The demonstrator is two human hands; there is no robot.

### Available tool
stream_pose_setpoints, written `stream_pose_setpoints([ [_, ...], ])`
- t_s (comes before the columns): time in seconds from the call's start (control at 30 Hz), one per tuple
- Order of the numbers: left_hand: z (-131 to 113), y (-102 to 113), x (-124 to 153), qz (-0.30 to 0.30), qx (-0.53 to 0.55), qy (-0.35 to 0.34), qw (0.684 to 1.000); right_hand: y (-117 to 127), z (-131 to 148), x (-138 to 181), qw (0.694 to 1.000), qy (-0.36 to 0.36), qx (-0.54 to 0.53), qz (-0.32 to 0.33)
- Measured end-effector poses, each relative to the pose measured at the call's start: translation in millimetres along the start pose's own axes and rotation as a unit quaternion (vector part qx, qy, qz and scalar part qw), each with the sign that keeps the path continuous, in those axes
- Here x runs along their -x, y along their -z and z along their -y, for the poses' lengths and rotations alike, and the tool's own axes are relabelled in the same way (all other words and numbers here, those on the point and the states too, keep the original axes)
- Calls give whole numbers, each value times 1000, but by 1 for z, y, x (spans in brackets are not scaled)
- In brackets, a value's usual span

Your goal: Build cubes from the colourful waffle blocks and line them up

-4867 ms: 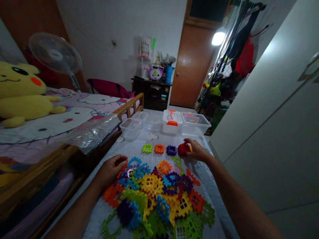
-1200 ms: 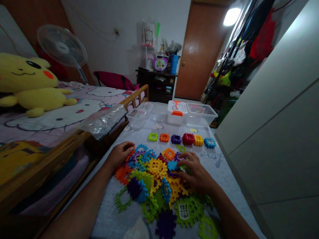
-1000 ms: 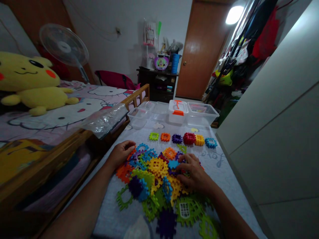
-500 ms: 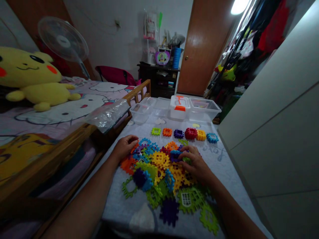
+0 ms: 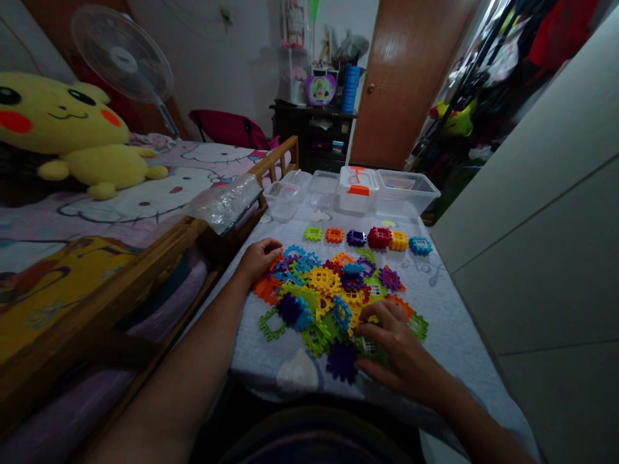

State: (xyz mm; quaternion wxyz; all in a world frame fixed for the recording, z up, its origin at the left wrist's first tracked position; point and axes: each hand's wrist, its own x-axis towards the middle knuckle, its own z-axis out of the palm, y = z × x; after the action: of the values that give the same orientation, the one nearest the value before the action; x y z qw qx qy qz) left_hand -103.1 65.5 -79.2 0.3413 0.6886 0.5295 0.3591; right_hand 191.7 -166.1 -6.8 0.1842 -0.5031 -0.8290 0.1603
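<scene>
A heap of toothed plastic building pieces in several colours lies on the cloth-covered table. At its left edge my left hand has its fingers bent together on an orange toothed piece, partly hidden by them. My right hand hovers over the near right side, fingers apart, hiding part of a green piece with a white lattice. A dark purple square piece lies just left of its thumb. Beyond the heap runs a row of sorted pieces, including a red stack and a blue stack.
Clear plastic bins and a lidded box with orange latches stand at the table's far end. A wooden bed rail borders the left side, with a plush toy on the bed. White cabinets flank the right.
My right hand has moved from the purple and blue pieces at the heap's far right toward its near right side. My left hand stays at the left edge. The view has shifted slightly.
</scene>
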Motion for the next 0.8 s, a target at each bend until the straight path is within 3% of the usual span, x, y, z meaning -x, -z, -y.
stream_pose_setpoints([
  [0.3, 1, 0, 0, 0, 1, -4, 1000, -37, 17, 21, 999, -22, 37, -4],
  [0.63, -3, 0, 1, -1, 1, -2, 1000, -42, 5, -1, 996, -22, 72, -57],
  [0.8, -5, 1, 1, 5, -1, 2, 1000, -42, 0, -9, 992, 19, 100, -70],
])
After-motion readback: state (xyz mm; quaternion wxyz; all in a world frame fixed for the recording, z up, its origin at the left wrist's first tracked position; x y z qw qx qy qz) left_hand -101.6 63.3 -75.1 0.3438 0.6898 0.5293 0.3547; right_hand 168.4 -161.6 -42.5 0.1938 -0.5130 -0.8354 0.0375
